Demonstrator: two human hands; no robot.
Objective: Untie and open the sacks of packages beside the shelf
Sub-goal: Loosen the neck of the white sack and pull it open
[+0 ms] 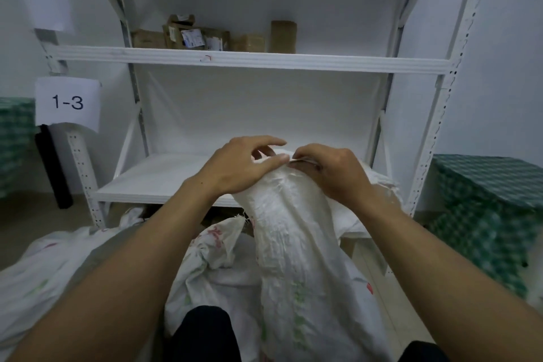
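- The sack [293, 244] stands upright in front of the shelf [252, 60], its long axis vertical and its gathered neck pointing up.
- The left hand [235, 167] and right hand [332, 173] both pinch the neck with curled fingers.
- Another sack [44, 267] crowds the floor on the left.

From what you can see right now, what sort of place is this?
Probably a parcel storeroom: white metal shelving holds cardboard packages, a paper label reads 1-3, and a woven sack stands in front.
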